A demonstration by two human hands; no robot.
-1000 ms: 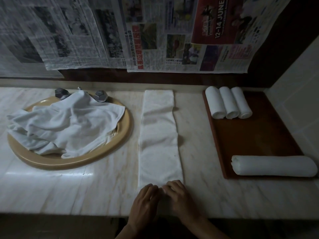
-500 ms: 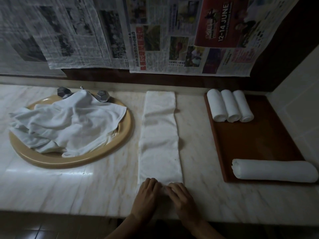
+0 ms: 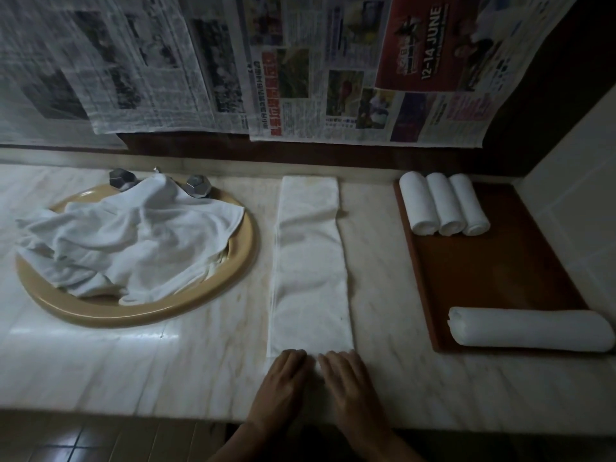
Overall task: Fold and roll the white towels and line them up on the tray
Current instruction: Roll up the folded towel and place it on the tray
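Towel strip [image 3: 310, 271], folded long and narrow, lies flat on the pale marble bench [image 3: 383, 278] between the tan sink [image 3: 140, 315] and the brown tray [image 3: 493, 278]. Left hand [image 3: 283, 385] and right hand [image 3: 350, 385] press side by side on its near end at the bench's front edge, fingers straight and close together. Three small rolled towels [image 3: 445, 205] touch in a row at the tray's far end; one long roll [image 3: 530, 331] lies across its near edge. Bare tray shows between them. Crumpled towels [image 3: 133, 241] fill the sink. Newspaper sheets [image 3: 300, 68] cover the wall.
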